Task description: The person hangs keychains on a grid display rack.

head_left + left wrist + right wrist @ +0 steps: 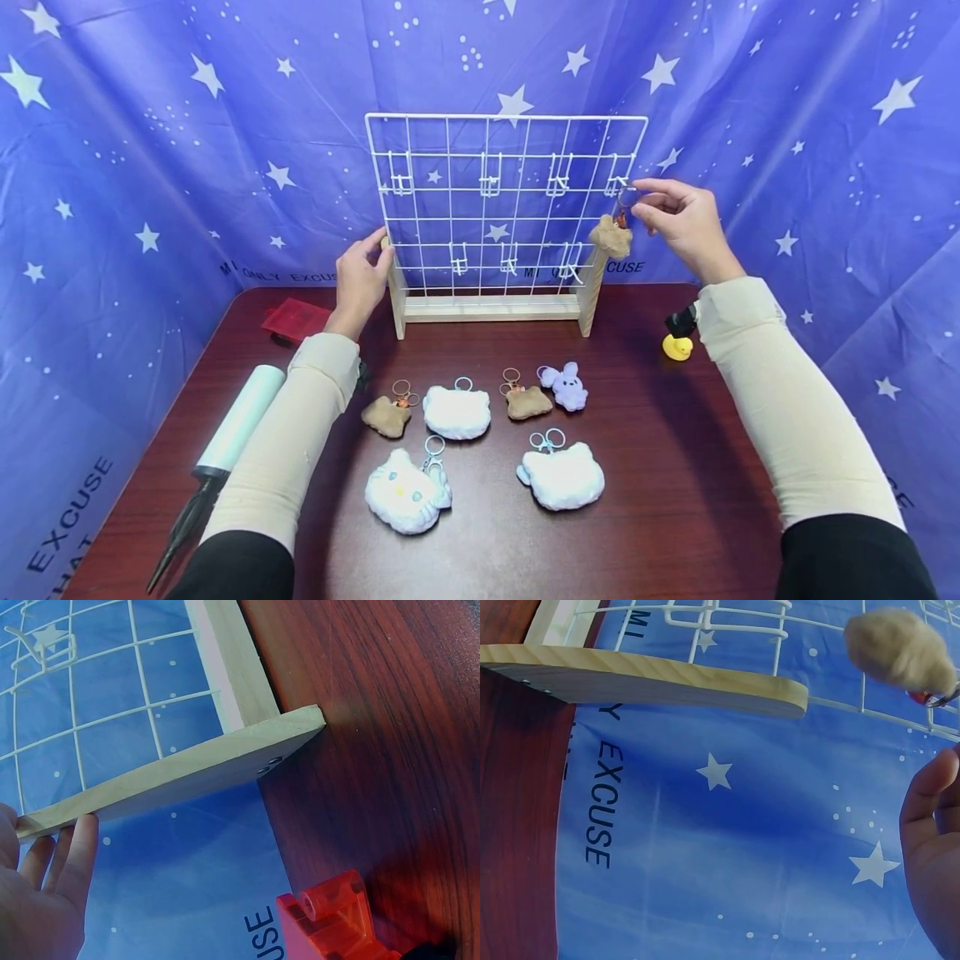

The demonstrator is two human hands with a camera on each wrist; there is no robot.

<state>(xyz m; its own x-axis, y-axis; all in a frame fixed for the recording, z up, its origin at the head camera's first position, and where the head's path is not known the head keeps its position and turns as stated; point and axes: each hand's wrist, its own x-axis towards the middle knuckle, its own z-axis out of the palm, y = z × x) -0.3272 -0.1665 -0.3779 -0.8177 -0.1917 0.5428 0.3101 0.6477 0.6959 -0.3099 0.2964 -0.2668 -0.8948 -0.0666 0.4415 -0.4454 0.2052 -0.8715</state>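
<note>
My left hand (362, 279) holds the left wooden upright (172, 761) of a white wire grid display rack (487, 218), thumb on one side and fingers on the other. At the rack's upper right, my right hand (693, 225) has thumb and fingertips at the ring of a brown plush keychain (612, 237) with an orange bead. Its ring overlaps the rightmost upper hook (617, 183). The plush hangs beside the right upright; in the right wrist view my fingertips are out of frame. Several white hooks sit on the grid in two rows.
On the table (660, 500) lie brown keychains (387, 417) (528, 403), white cat plush keychains (408, 492) (456, 412) (562, 477) and a lilac one (568, 387). A mint pump (242, 421) and red plastic box (296, 320) are left, a yellow duck (677, 348) right.
</note>
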